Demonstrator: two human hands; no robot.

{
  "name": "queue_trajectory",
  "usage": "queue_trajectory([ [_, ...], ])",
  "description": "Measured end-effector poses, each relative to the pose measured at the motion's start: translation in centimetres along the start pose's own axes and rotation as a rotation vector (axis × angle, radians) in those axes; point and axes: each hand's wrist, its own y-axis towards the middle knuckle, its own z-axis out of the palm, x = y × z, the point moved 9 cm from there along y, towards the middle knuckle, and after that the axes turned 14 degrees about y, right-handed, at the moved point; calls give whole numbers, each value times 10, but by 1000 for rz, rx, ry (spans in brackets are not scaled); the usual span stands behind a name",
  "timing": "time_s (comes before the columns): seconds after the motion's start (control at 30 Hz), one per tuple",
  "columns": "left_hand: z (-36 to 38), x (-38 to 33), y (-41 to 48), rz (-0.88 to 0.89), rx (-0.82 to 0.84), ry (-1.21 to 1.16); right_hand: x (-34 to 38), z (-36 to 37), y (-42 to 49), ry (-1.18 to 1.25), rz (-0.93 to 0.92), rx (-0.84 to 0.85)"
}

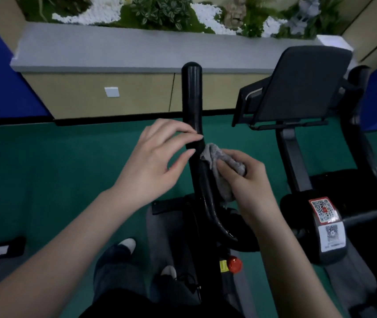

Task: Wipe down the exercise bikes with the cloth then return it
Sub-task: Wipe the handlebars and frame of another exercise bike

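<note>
Much of the cloth [213, 153] is hidden inside the right hand [249, 180]. Only a crumpled grey fold at the fingertips and a tail hanging below the palm can be seen. The lower run of the handlebar [192, 99] is lost among dark frame parts toward 6 o'clock, and its join to the bike cannot be made out. Both forearms are cut off by the bottom edge.

The handlebar's long axis is laid almost along the 12-to-6 line. Its rounded end is pointed to 12 o'clock, and a bend toward 5 o'clock is seen below the hands. The cloth is found at frame centre, pressed to the bar's 3 o'clock side and gripped by the curled fingers and thumb of the right hand. Its long axis is run down along the bar.

The left hand [157, 157] is held at the bar's 9 o'clock side, fingers loosely spread, with nothing gripped. The fingertips appear to rest on the bar, though the contact is not certain.

Open green floor [45, 168] is left toward 9 o'clock. Toward 3 o'clock the room is narrowed by the console [297, 83], its post [290, 157] and the housing bearing QR stickers [322, 210]. The space is bounded at 12 o'clock by a grey ledge [137, 51]. A red knob [234, 263] is seen near 6 o'clock, just beside the frame.
</note>
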Motion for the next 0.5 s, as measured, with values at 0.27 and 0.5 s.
queue_trajectory([
  [0.27,29,-32,40,527,115,135,28,-2,-45,-431,-126,-317],
  [0.5,44,-31,41,665,122,140,37,27,-75,-530,-240,-664],
])
